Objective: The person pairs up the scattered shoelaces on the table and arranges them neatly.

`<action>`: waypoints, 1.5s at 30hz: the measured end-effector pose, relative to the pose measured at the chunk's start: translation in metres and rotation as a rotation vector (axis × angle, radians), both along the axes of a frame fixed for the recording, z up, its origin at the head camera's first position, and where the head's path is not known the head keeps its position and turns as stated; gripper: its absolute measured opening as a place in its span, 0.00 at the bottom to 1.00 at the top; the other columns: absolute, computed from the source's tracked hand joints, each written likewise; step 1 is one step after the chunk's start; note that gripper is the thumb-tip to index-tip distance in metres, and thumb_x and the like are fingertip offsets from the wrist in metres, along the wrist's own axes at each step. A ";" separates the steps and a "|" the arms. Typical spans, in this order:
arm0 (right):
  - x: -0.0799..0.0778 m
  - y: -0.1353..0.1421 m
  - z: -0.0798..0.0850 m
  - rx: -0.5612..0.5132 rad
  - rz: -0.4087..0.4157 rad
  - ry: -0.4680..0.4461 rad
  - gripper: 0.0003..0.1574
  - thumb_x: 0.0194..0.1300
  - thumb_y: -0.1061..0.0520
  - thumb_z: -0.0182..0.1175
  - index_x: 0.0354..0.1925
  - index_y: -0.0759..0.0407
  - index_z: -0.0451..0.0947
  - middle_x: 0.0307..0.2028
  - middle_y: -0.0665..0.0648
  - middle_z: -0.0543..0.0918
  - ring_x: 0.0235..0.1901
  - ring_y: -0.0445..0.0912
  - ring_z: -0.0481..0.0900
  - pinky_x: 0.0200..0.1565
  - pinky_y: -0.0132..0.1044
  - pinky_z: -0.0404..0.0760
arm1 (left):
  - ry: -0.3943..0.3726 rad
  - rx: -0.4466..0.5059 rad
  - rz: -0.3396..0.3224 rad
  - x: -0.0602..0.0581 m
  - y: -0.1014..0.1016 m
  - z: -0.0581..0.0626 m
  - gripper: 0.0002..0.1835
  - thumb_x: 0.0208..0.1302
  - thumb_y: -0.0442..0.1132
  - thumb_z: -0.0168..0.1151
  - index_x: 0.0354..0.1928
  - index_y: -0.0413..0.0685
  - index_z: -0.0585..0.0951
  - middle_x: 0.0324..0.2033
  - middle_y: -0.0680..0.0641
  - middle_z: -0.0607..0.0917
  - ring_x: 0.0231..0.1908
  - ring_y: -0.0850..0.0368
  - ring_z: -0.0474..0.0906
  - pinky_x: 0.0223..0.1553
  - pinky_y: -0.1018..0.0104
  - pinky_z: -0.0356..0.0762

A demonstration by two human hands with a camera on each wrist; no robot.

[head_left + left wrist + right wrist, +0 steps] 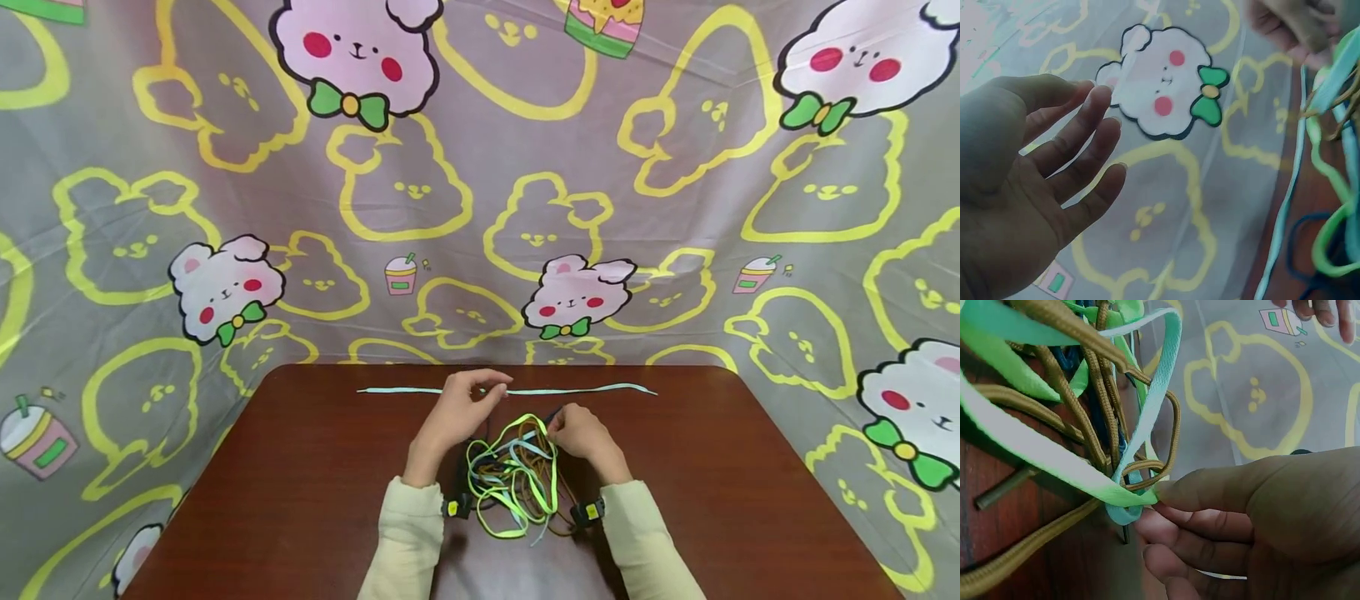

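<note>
A tangled heap of shoelaces lies between the two hands in the head view: a lime-green shoelace [1041,442], brown cords [1029,545], a light-blue shoelace [1159,381] and dark-blue strands [1293,240]. My right hand [583,433] is at the heap's right edge. In the right wrist view its thumb and forefinger pinch the lime-green shoelace, with light-blue and brown loops crowded at the fingertips. Raised above the heap's left side, my left hand [463,407] holds nothing, its fingers loosely bent. Behind it, a single light-blue shoelace [401,390] stretches sideways near the table's far edge.
The heap rests on a dark red-brown wooden table [322,475]. A grey cloth [480,225] printed with yellow outlines and white rabbits hangs behind and on both sides. Dark bands with small cameras [588,511] sit at both wrists.
</note>
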State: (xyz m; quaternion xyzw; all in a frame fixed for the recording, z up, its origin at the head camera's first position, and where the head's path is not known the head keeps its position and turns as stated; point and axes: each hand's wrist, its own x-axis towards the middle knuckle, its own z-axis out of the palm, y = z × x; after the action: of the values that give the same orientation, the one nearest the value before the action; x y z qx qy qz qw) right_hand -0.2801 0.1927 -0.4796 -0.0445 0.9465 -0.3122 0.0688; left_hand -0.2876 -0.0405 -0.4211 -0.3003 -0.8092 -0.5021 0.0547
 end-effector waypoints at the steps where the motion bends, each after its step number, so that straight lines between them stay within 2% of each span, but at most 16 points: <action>1: 0.000 -0.001 0.000 0.000 0.008 0.006 0.19 0.61 0.60 0.58 0.14 0.58 0.74 0.11 0.48 0.63 0.13 0.42 0.58 0.18 0.35 0.59 | -0.008 -0.009 -0.004 0.002 0.002 -0.003 0.09 0.68 0.43 0.54 0.46 0.60 0.82 0.37 0.59 0.84 0.31 0.60 0.79 0.33 0.63 0.75; 4: -0.001 -0.004 -0.001 -0.009 0.030 0.014 0.16 0.59 0.61 0.59 0.15 0.59 0.76 0.11 0.48 0.65 0.14 0.43 0.61 0.18 0.35 0.61 | -0.041 -0.023 -0.025 0.006 0.006 -0.011 0.10 0.68 0.44 0.53 0.46 0.61 0.81 0.35 0.57 0.84 0.21 0.60 0.73 0.22 0.66 0.70; 6: -0.001 -0.006 -0.002 -0.012 0.040 0.006 0.13 0.58 0.60 0.62 0.18 0.59 0.78 0.13 0.48 0.69 0.15 0.43 0.64 0.20 0.35 0.63 | -0.054 -0.036 -0.036 0.008 0.008 -0.015 0.10 0.68 0.45 0.53 0.46 0.61 0.81 0.34 0.56 0.84 0.17 0.60 0.68 0.19 0.67 0.68; 10: 0.000 -0.008 -0.005 -0.002 0.047 -0.019 0.12 0.53 0.59 0.67 0.18 0.57 0.75 0.15 0.48 0.69 0.16 0.42 0.65 0.21 0.35 0.64 | -0.045 -0.049 -0.058 0.011 0.012 -0.018 0.10 0.69 0.46 0.52 0.47 0.61 0.81 0.34 0.59 0.83 0.19 0.60 0.70 0.22 0.67 0.70; 13: 0.001 -0.008 -0.006 -0.003 0.046 -0.027 0.17 0.51 0.61 0.68 0.15 0.56 0.70 0.13 0.47 0.64 0.14 0.42 0.61 0.19 0.35 0.61 | -0.042 -0.051 -0.065 0.014 0.015 -0.019 0.10 0.69 0.47 0.53 0.47 0.61 0.81 0.37 0.61 0.82 0.22 0.59 0.72 0.25 0.67 0.71; 17: 0.002 -0.008 -0.006 -0.029 0.061 -0.027 0.23 0.52 0.63 0.67 0.12 0.55 0.64 0.11 0.47 0.56 0.13 0.41 0.53 0.18 0.34 0.56 | -0.040 -0.056 -0.064 0.015 0.018 -0.021 0.10 0.68 0.46 0.53 0.46 0.60 0.81 0.41 0.60 0.82 0.29 0.62 0.76 0.29 0.68 0.73; 22: 0.001 -0.009 0.000 -0.061 0.104 -0.015 0.29 0.55 0.62 0.65 0.08 0.53 0.59 0.09 0.45 0.52 0.11 0.40 0.48 0.16 0.33 0.52 | -0.036 -0.072 -0.070 0.016 0.019 -0.021 0.10 0.69 0.45 0.53 0.47 0.60 0.81 0.43 0.59 0.82 0.31 0.66 0.76 0.32 0.69 0.74; 24: 0.002 -0.008 0.006 -0.057 0.126 -0.011 0.30 0.57 0.61 0.64 0.07 0.53 0.60 0.08 0.45 0.52 0.10 0.40 0.48 0.16 0.33 0.51 | -0.033 -0.082 -0.074 0.016 0.020 -0.020 0.11 0.69 0.45 0.52 0.47 0.60 0.81 0.43 0.60 0.82 0.29 0.65 0.75 0.31 0.69 0.73; 27: 0.005 -0.007 0.018 -0.053 0.158 0.002 0.25 0.59 0.61 0.61 0.08 0.58 0.68 0.08 0.46 0.54 0.10 0.40 0.49 0.16 0.33 0.52 | -0.015 -0.099 -0.071 0.016 0.021 -0.019 0.11 0.69 0.45 0.52 0.48 0.60 0.81 0.44 0.60 0.82 0.29 0.64 0.74 0.31 0.68 0.73; 31: 0.014 -0.008 0.037 -0.081 0.182 0.071 0.12 0.58 0.65 0.59 0.20 0.62 0.82 0.13 0.49 0.73 0.13 0.39 0.61 0.18 0.32 0.62 | 0.019 -0.113 -0.049 0.017 0.023 -0.018 0.10 0.69 0.44 0.53 0.47 0.59 0.82 0.45 0.58 0.82 0.38 0.64 0.75 0.39 0.65 0.73; 34: 0.022 -0.010 0.050 -0.096 0.181 0.170 0.07 0.54 0.67 0.62 0.24 0.59 0.84 0.21 0.51 0.82 0.19 0.38 0.72 0.23 0.33 0.72 | 0.063 -0.129 -0.026 0.017 0.026 -0.018 0.10 0.68 0.43 0.54 0.46 0.59 0.82 0.43 0.58 0.82 0.44 0.64 0.74 0.45 0.62 0.72; 36: 0.027 -0.011 0.057 -0.102 0.182 0.240 0.07 0.51 0.68 0.63 0.24 0.57 0.84 0.21 0.49 0.83 0.22 0.38 0.76 0.27 0.33 0.75 | 0.107 -0.126 -0.019 0.017 0.028 -0.018 0.09 0.67 0.41 0.55 0.44 0.56 0.83 0.42 0.57 0.82 0.47 0.62 0.74 0.49 0.61 0.71; 40: 0.036 -0.014 0.071 -0.133 0.191 0.332 0.07 0.49 0.68 0.65 0.23 0.56 0.82 0.20 0.46 0.80 0.21 0.39 0.75 0.25 0.32 0.76 | 0.154 -0.120 -0.033 0.017 0.033 -0.018 0.10 0.67 0.40 0.55 0.44 0.55 0.84 0.44 0.58 0.81 0.50 0.61 0.72 0.52 0.62 0.69; 45: 0.044 -0.017 0.084 -0.129 0.179 0.388 0.08 0.49 0.65 0.66 0.26 0.53 0.80 0.21 0.43 0.77 0.20 0.39 0.73 0.23 0.32 0.74 | 0.086 -0.121 -0.091 0.017 0.036 -0.017 0.10 0.67 0.39 0.54 0.46 0.53 0.83 0.44 0.57 0.82 0.51 0.63 0.72 0.52 0.64 0.70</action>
State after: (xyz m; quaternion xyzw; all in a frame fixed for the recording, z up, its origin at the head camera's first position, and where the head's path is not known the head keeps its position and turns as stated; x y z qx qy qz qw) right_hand -0.2357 0.1756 -0.3961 -0.1917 0.9124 -0.3503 -0.0901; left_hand -0.2706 -0.0046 -0.4377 -0.3609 -0.8204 -0.4409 0.0481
